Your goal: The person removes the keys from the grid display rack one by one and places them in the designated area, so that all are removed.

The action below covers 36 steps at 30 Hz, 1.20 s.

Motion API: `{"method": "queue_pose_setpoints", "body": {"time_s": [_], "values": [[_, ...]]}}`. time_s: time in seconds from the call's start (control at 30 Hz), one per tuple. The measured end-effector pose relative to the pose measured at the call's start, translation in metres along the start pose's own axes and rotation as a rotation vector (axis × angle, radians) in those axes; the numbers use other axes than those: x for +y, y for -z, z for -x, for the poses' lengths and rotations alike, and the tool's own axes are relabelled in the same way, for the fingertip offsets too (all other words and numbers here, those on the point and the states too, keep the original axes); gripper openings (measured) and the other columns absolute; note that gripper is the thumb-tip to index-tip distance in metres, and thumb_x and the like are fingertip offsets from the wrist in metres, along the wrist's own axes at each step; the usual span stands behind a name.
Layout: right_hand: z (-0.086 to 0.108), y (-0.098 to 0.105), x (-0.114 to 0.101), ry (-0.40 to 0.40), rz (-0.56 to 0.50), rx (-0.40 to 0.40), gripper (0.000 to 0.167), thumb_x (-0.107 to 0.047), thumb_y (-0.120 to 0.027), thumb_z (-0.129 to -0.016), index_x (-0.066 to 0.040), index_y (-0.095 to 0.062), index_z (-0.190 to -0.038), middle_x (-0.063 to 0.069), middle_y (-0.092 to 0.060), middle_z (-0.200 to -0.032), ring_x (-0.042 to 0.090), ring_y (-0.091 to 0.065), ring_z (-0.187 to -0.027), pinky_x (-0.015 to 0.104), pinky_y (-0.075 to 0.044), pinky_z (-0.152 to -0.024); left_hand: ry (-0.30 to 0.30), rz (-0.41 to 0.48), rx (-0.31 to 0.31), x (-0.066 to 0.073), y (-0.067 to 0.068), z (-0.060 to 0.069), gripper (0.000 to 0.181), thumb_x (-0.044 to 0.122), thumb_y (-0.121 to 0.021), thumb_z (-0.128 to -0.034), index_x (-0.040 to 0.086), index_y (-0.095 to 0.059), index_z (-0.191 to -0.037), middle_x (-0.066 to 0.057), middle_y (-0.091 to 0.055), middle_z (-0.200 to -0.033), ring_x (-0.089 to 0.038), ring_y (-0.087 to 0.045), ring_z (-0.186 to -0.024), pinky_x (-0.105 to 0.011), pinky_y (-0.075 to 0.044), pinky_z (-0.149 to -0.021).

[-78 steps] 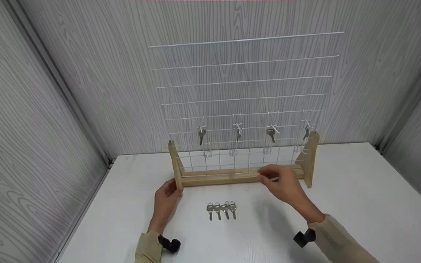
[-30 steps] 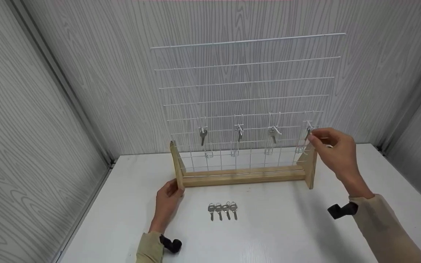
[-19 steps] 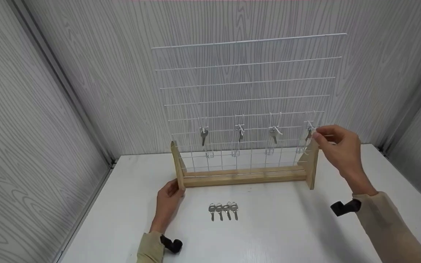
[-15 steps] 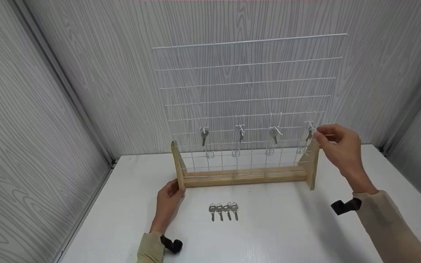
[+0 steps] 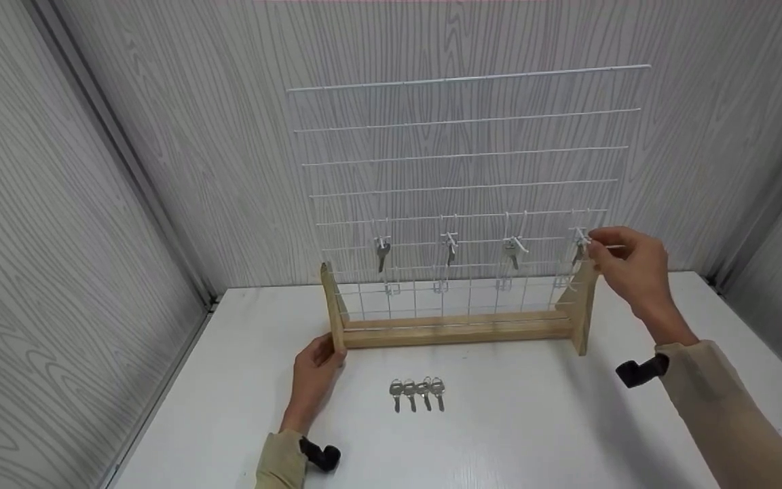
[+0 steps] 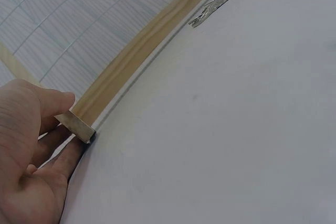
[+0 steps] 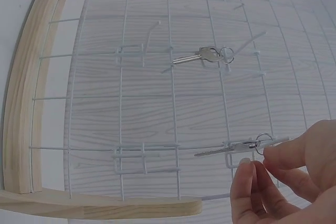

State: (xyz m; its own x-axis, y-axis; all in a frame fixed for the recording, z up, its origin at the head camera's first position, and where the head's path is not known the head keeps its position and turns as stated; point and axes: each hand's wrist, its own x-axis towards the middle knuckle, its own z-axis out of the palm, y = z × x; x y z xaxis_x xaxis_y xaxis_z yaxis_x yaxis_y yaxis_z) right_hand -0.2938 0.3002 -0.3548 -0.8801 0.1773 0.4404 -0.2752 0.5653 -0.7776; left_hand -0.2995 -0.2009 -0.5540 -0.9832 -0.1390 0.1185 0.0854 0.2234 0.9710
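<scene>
Four loose flat silver metal keys (image 5: 411,388), each with a ring, lie in a row on the white tabletop (image 5: 533,428), right of the left hand (image 5: 313,377). That hand grips the front end of the pale wooden side panel (image 5: 334,312) between thumb and fingers. Farther back, the right hand (image 5: 635,268), fingers curled, pinches the ringed silver key (image 7: 240,146) at the rightmost white wire hook (image 7: 278,140); this key sits just left of the fingertips, well apart from the left hand. Three similar hanging keys (image 5: 383,252) occupy hooks farther left on the upright white wire grid (image 5: 469,78).
</scene>
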Motion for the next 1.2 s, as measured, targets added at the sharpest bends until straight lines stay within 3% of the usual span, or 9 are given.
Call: {"method": "queue_pose_setpoints", "body": {"time_s": [0.13,0.4,0.7,1.2], "values": [[-0.0022,0.0003,0.0022,-0.012,-0.016,-0.018,0.034,-0.024,-0.063,-0.108,0.000,-0.073,-0.131,0.016,-0.070,-0.122,-0.001,-0.064,-0.094,0.009,-0.058,-0.076,-0.001,-0.001,0.000,-0.0003,-0.0001,-0.0001,0.048,0.013,-0.070,-0.1040,0.003,-0.058,-0.150,-0.021,-0.061,-0.151,-0.036,-0.060,-0.141,-0.043,-0.056,-0.113],[-0.0035,-0.0020,0.0005,0.047,-0.041,-0.014,0.030,-0.017,-0.064,-0.107,0.003,-0.074,-0.127,0.003,-0.071,-0.109,0.000,-0.068,-0.088,0.011,-0.060,-0.075,0.004,-0.007,0.004,-0.0013,-0.0007,-0.0009,0.048,0.013,-0.069,-0.1036,0.003,-0.059,-0.150,-0.021,-0.061,-0.150,-0.036,-0.060,-0.140,-0.038,-0.058,-0.109],[-0.0017,-0.0021,-0.0036,0.035,-0.018,-0.016,0.029,-0.017,-0.063,-0.109,0.005,-0.073,-0.124,0.021,-0.073,-0.116,-0.001,-0.066,-0.090,0.009,-0.058,-0.075,0.009,-0.003,-0.004,-0.0017,-0.0003,0.0007,0.050,0.015,-0.069,-0.1039,0.005,-0.058,-0.151,-0.018,-0.061,-0.152,-0.033,-0.060,-0.141,-0.040,-0.056,-0.112],[-0.0001,0.0009,-0.0075,0.043,-0.010,-0.007,0.027,-0.018,-0.063,-0.109,0.003,-0.075,-0.121,0.017,-0.074,-0.110,0.002,-0.068,-0.088,0.011,-0.060,-0.074,0.003,0.007,-0.006,-0.0007,-0.0005,-0.0001,0.048,0.013,-0.070,-0.1037,0.005,-0.058,-0.150,-0.019,-0.062,-0.151,-0.034,-0.061,-0.140,-0.039,-0.058,-0.109]]}}
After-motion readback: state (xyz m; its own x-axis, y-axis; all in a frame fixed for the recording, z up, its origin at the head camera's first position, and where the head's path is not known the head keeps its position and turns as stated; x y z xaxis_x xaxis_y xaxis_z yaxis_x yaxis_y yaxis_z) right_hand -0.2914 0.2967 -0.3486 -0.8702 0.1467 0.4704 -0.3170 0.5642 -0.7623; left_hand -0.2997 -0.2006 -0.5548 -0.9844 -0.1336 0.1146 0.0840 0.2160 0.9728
